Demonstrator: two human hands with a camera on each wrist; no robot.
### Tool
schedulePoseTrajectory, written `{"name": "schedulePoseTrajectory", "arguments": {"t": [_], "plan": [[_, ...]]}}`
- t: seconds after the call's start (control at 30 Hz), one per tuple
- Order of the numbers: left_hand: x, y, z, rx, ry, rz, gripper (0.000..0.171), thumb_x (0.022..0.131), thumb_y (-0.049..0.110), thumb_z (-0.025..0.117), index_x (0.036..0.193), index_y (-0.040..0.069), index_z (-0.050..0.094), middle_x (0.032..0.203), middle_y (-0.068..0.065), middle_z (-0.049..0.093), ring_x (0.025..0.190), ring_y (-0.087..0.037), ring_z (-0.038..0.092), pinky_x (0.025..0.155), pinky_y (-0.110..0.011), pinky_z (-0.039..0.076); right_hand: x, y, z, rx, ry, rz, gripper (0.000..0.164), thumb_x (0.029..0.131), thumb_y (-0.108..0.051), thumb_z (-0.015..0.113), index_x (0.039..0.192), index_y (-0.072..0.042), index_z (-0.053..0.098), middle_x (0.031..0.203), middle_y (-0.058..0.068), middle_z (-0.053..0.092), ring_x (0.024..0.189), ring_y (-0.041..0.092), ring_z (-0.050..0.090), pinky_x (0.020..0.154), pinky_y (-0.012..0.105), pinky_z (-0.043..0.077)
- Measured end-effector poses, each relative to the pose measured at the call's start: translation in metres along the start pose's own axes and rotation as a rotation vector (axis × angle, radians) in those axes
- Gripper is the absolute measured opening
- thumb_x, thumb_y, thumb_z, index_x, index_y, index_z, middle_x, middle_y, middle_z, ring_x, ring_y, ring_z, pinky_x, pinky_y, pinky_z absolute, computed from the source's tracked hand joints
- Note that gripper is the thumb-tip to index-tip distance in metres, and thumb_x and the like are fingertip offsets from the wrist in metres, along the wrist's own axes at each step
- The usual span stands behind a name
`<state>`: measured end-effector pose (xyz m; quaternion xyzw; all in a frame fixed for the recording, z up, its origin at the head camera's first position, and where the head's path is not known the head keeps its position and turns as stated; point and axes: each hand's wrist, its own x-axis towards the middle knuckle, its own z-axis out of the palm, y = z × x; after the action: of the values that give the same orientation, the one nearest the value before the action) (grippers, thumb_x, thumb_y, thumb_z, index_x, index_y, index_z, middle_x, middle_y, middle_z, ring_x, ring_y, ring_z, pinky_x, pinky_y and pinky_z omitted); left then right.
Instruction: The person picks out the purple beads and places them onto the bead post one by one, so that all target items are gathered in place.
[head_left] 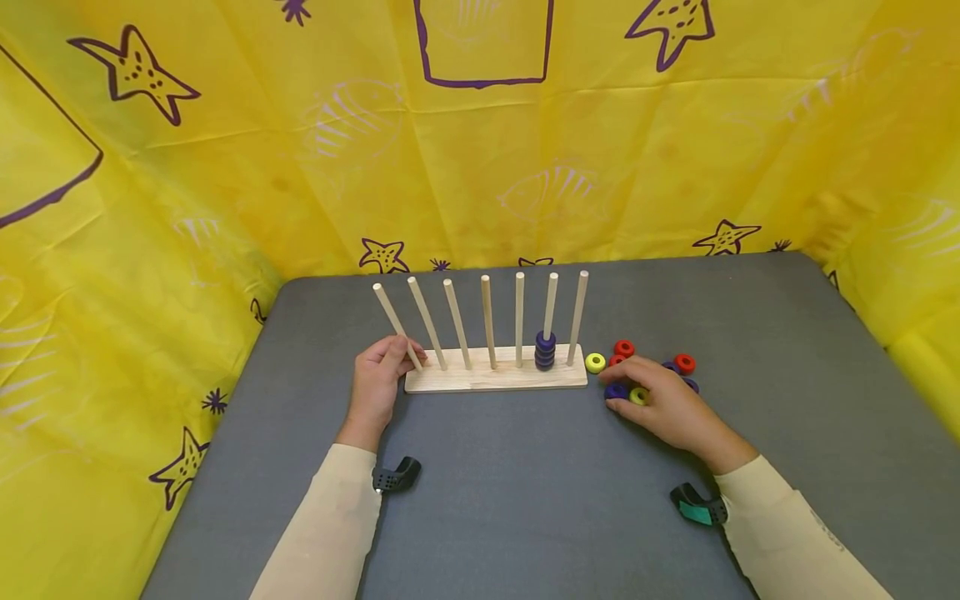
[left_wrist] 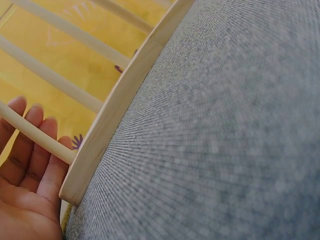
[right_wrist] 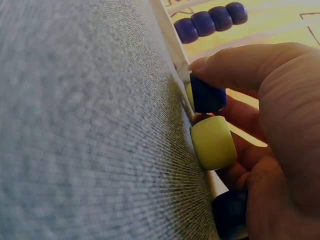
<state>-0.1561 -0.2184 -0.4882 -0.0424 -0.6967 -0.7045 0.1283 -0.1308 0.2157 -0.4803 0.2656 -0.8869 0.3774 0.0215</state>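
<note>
A wooden stand (head_left: 495, 380) carries a row of upright pegs. Around its leftmost peg (left_wrist: 35, 131) is my left hand (head_left: 377, 379), the thumb against the peg and the relaxed fingers (left_wrist: 36, 150) extended behind it. Several dark blue beads (head_left: 545, 351) are stacked on the second peg from the right. To the right of the stand, my right hand (head_left: 667, 404) pinches a dark blue bead (right_wrist: 207, 94) between thumb and fingers, close over the table. Right beside that bead, under the hand, sits a yellow bead (right_wrist: 214, 143).
Another yellow bead (head_left: 595, 362) lies by the stand's right end. A red bead (head_left: 624, 348) and more red and blue beads are scattered behind the right hand, some partly hidden. The grey table (head_left: 525, 492) meets a yellow patterned cloth (head_left: 465, 167) at the back.
</note>
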Motion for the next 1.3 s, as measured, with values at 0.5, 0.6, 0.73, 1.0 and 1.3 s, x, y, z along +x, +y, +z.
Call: {"name": "schedulePoseTrajectory", "arguments": {"t": [0.5,0.6,0.73,1.0,1.3], "plan": [[0.000,0.001,0.001,-0.003,0.002,0.000,0.031,0.115,0.005,0.054,0.102,-0.020,0.069,0.099,-0.034,0.069,0.089,-0.020,0.073,0.085,-0.031,0.061,-0.001,-0.001,0.001,0.076,0.111,-0.075,0.037,0.088,0.005,0.089,0.121,-0.009,0.078,0.112,-0.004,0.069,0.098,0.018,0.064,0.085,0.023,0.050],[0.000,0.001,0.000,0.002,0.004,-0.002,0.031,0.115,0.004,0.054,0.102,-0.020,0.069,0.098,-0.033,0.070,0.089,-0.020,0.074,0.085,-0.031,0.060,-0.001,-0.002,0.001,0.078,0.123,-0.070,0.037,0.089,0.005,0.088,0.120,-0.009,0.078,0.112,-0.004,0.069,0.097,0.018,0.063,0.083,0.023,0.050],[0.000,0.001,0.000,0.004,0.004,-0.002,0.033,0.115,0.007,0.055,0.102,-0.020,0.069,0.098,-0.030,0.071,0.090,-0.019,0.073,0.085,-0.031,0.060,-0.001,-0.003,0.000,0.080,0.135,-0.055,0.036,0.089,0.007,0.087,0.120,-0.007,0.077,0.116,0.000,0.069,0.098,0.017,0.061,0.083,0.022,0.051],[0.000,0.001,0.001,-0.010,-0.003,0.009,0.037,0.115,0.013,0.058,0.102,-0.020,0.069,0.099,-0.032,0.070,0.090,-0.019,0.073,0.085,-0.031,0.061,0.000,-0.007,-0.001,0.117,0.194,-0.033,0.037,0.086,0.012,0.088,0.119,0.000,0.075,0.113,0.006,0.069,0.093,0.017,0.063,0.082,0.019,0.056],[-0.001,0.001,0.001,-0.012,0.003,0.012,0.036,0.115,0.011,0.057,0.102,-0.020,0.068,0.095,-0.024,0.073,0.089,-0.019,0.073,0.084,-0.031,0.061,0.001,-0.013,-0.001,0.135,0.227,0.005,0.035,0.084,0.006,0.092,0.115,0.000,0.077,0.108,0.004,0.069,0.089,0.017,0.063,0.081,0.016,0.057]]}}
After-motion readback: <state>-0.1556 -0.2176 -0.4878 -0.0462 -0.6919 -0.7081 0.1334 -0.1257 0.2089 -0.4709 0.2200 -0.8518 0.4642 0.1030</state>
